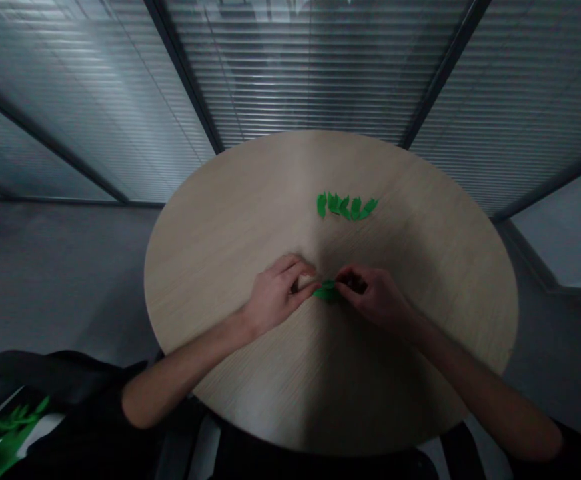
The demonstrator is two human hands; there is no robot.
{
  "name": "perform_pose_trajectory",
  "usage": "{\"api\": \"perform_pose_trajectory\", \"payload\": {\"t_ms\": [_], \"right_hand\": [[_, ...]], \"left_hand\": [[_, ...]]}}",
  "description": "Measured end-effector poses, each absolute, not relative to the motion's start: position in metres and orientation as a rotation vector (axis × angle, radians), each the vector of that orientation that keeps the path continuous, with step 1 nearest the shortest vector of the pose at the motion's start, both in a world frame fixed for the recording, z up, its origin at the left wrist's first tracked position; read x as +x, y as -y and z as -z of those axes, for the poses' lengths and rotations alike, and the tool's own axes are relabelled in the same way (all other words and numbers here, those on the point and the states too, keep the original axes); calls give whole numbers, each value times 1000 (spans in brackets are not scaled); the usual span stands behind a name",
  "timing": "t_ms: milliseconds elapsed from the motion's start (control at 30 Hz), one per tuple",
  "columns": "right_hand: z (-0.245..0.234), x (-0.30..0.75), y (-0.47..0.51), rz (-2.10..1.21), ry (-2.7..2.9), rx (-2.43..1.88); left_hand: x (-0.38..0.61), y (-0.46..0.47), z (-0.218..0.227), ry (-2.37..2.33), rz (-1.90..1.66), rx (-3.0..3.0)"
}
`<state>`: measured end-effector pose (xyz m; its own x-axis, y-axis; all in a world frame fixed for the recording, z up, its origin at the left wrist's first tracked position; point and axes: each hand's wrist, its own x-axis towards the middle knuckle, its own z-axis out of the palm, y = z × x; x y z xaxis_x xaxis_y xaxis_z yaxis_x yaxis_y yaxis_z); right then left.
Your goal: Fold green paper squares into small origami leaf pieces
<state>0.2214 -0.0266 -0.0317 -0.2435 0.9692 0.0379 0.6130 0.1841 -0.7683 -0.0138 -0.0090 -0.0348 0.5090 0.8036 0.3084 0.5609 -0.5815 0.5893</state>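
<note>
The table (230, 220) spread out all around the grip. Well to the grip's left and nearer the wearer, off the tabletop, was a green heap (7, 443), cut off by the view's edge; what it was made of was too dim to tell.

The left hand (277, 293) and right hand (375, 293) met low over the wood. The right thumb and finger seemed pinched on one end of a piece; the left thumb touched the other end, though whether that hand gripped it I cannot tell.

Beyond the grip and a little to its right lay a row (355, 208) of about five small green shapes, apparently done with. The green piece (326, 291) itself sat between the fingertips, apart from that row, so its handling looked unfinished. How much remained beyond it did not show.
</note>
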Motion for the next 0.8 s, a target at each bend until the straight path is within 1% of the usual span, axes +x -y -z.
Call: {"api": "perform_pose_trajectory", "payload": {"t_ms": [167, 300, 433, 567, 800], "right_hand": [[33, 219, 29, -568, 2110, -1500], [36, 219, 31, -484, 2196, -1434], [38, 223, 36, -410, 2290, -1284], [40, 230, 40, -390, 2355, -1160], [45, 231, 36, -450, 2372, -1119]], "left_hand": [[-15, 12, 41, -903, -787, 2575], [-13, 12, 45, -838, -683, 2609], [-14, 10, 45, -791, -670, 2576], [-15, 9, 44, -772, -662, 2597], [-15, 11, 42, -758, -642, 2652]]}}
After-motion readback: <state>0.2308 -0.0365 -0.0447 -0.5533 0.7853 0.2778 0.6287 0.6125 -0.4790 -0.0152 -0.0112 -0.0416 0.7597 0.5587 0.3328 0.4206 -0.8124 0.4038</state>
